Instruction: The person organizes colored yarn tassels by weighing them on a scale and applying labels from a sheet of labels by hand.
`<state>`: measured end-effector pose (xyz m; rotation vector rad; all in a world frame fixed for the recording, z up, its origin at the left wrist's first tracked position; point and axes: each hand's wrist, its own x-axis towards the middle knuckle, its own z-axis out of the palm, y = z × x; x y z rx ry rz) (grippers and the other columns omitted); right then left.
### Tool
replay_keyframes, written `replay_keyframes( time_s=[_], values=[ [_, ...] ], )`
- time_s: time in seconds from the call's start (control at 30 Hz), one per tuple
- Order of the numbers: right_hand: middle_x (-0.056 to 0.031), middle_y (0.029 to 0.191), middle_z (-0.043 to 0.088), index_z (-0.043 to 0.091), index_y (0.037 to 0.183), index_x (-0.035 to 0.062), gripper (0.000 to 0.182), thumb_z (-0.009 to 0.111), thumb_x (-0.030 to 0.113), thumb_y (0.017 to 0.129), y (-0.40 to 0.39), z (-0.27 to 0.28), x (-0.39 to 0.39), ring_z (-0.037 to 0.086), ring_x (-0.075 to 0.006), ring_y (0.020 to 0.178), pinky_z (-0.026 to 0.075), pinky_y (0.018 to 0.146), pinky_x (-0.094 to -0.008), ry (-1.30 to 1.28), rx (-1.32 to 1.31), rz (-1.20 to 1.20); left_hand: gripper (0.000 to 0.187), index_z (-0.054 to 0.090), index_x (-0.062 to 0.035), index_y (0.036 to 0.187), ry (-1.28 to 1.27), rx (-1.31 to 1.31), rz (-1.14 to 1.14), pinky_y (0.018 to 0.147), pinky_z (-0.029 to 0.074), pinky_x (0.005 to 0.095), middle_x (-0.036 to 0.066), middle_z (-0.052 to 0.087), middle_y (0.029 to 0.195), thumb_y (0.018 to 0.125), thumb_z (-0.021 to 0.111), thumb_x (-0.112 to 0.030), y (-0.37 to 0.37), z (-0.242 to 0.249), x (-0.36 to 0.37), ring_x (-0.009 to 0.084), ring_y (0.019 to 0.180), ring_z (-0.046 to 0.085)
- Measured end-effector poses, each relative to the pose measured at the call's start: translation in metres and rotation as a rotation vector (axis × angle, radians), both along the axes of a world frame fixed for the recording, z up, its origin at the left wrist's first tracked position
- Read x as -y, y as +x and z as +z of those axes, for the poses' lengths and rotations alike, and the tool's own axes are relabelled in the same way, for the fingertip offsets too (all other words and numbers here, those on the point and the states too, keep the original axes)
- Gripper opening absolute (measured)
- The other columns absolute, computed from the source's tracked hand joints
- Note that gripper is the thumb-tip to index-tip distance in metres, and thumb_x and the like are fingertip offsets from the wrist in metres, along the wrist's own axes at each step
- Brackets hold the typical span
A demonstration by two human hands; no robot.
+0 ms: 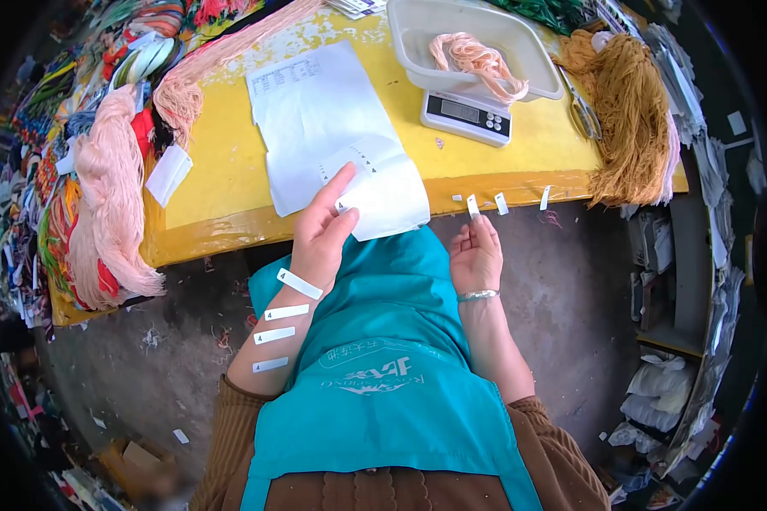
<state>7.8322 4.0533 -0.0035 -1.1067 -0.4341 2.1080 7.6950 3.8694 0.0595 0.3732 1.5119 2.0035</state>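
Note:
My left hand (322, 234) pinches the lower part of a white label sheet (392, 200) that overhangs the table edge. A small label marked 4 (341, 206) shows between its thumb and forefinger. Several white label strips (286, 333), each marked 4, stick to my left wrist and forearm. At the table's front edge, the fingertips of my right hand (477, 255) close on the lower end of a white label strip (473, 206). Beside it, more label strips (501, 203) are stuck along that edge. A printed sheet (294, 111) lies on the table.
The yellow table (222, 183) holds a digital scale (467, 117) with a plastic tub (409, 64) of pale peach thread (477, 60). Scissors (584, 115) lie near brown skeins (631, 119) at right. Pink skeins (106, 196) and colourful threads hang at left.

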Motion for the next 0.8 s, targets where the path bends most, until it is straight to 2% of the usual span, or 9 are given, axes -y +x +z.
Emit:
replay_keyframes(
  time_s=[0.13, 0.23, 0.3, 0.33, 0.4, 0.43, 0.5, 0.73, 0.8],
  values=[
    [0.0006, 0.082, 0.062, 0.059, 0.094, 0.0131, 0.008, 0.067, 0.014, 0.091, -0.009, -0.01, -0.003, 0.06, -0.0116, 0.073, 0.049, 0.066, -0.0265, 0.056, 0.045, -0.026, 0.051, 0.045, -0.0023, 0.142, 0.005, -0.009, -0.01, 0.076, 0.041, 0.0181, 0.007, 0.06, 0.119, 0.091, 0.05, 0.001, 0.002, 0.008, -0.003, 0.005, 0.087, 0.052],
    [0.0022, 0.077, 0.056, 0.056, 0.09, 0.0126, 0.015, 0.069, 0.02, 0.09, -0.002, -0.003, 0.005, 0.053, -0.0103, 0.067, 0.043, 0.062, -0.0248, -0.101, 0.201, 0.03, 0.049, 0.046, -0.0011, 0.14, 0.027, 0.006, -0.014, 0.086, 0.042, 0.0197, 0.01, 0.057, 0.13, 0.091, 0.048, 0.002, 0.0, 0.008, -0.002, 0.0071, 0.099, 0.055],
    [0.0024, 0.079, 0.057, 0.055, 0.086, 0.0128, 0.015, 0.069, 0.019, 0.09, 0.0, 0.018, 0.027, 0.051, -0.0099, 0.069, 0.043, 0.062, -0.0259, 0.228, 0.144, 0.193, 0.048, 0.046, -0.0005, 0.14, -0.039, -0.085, -0.037, 0.087, 0.042, 0.02, 0.009, 0.057, 0.13, 0.092, 0.047, 0.003, 0.0, 0.008, -0.001, 0.0073, 0.1, 0.055],
    [-0.0001, 0.083, 0.059, 0.059, 0.085, 0.0099, 0.012, 0.07, 0.014, 0.087, 0.0, 0.026, 0.033, 0.053, -0.012, 0.074, 0.044, 0.062, -0.0265, 0.519, 0.164, 0.306, 0.048, 0.046, -0.0004, 0.14, -0.062, -0.116, -0.045, 0.088, 0.042, 0.0201, 0.009, 0.057, 0.13, 0.092, 0.047, 0.003, 0.0, 0.008, -0.001, 0.0073, 0.101, 0.055],
    [-0.0039, 0.088, 0.062, 0.065, 0.09, 0.0084, 0.012, 0.071, 0.007, 0.081, -0.014, 0.056, 0.041, 0.056, -0.0185, 0.081, 0.045, 0.067, -0.0288, 1.298, 0.302, 0.43, 0.048, 0.047, -0.0001, 0.139, -0.03, -0.058, -0.071, 0.088, 0.042, 0.0201, 0.008, 0.057, 0.129, 0.091, 0.047, 0.003, 0.003, 0.012, -0.003, 0.007, 0.101, 0.054],
    [-0.0061, 0.094, 0.063, 0.069, 0.097, 0.0101, 0.024, 0.073, 0.005, 0.073, -0.024, 0.078, 0.041, 0.056, -0.025, 0.089, 0.045, 0.074, -0.0333, 1.709, 0.428, 0.362, 0.048, 0.047, 0.0, 0.139, -0.019, -0.039, -0.082, 0.088, 0.042, 0.0201, 0.008, 0.057, 0.129, 0.091, 0.047, 0.004, 0.005, 0.014, -0.004, 0.0069, 0.101, 0.054],
    [-0.005, 0.097, 0.062, 0.07, 0.097, 0.0125, 0.027, 0.075, 0.007, 0.071, -0.04, 0.089, 0.041, 0.054, -0.0273, 0.093, 0.044, 0.079, -0.0371, 1.91, 0.504, 0.394, 0.048, 0.048, 0.0002, 0.138, -0.044, -0.005, -0.12, 0.088, 0.042, 0.0203, 0.007, 0.057, 0.129, 0.09, 0.048, 0.003, 0.004, 0.013, -0.004, 0.0068, 0.103, 0.053],
    [-0.004, 0.091, 0.063, 0.071, 0.094, 0.0119, 0.025, 0.076, 0.008, 0.07, -0.059, 0.079, 0.044, 0.057, -0.0263, 0.091, 0.045, 0.079, -0.0378, 1.99, 0.497, 0.374, 0.045, 0.05, 0.0024, 0.135, 0.046, -0.035, -0.114, 0.095, 0.041, 0.0237, 0.008, 0.057, 0.129, 0.091, 0.048, -0.003, -0.001, 0.004, 0.004, 0.0104, 0.112, 0.052],
    [-0.0041, 0.09, 0.063, 0.071, 0.093, 0.0114, 0.025, 0.076, 0.007, 0.069, -0.06, 0.076, 0.043, 0.057, -0.0265, 0.091, 0.045, 0.079, -0.0379, 2.02, 0.457, 0.386, 0.046, 0.047, 0.0021, 0.138, 0.077, 0.07, -0.168, 0.096, 0.038, 0.0222, 0.008, 0.052, 0.137, 0.092, 0.045, -0.002, -0.003, 0.006, 0.005, 0.0086, 0.115, 0.049]
  ],
)
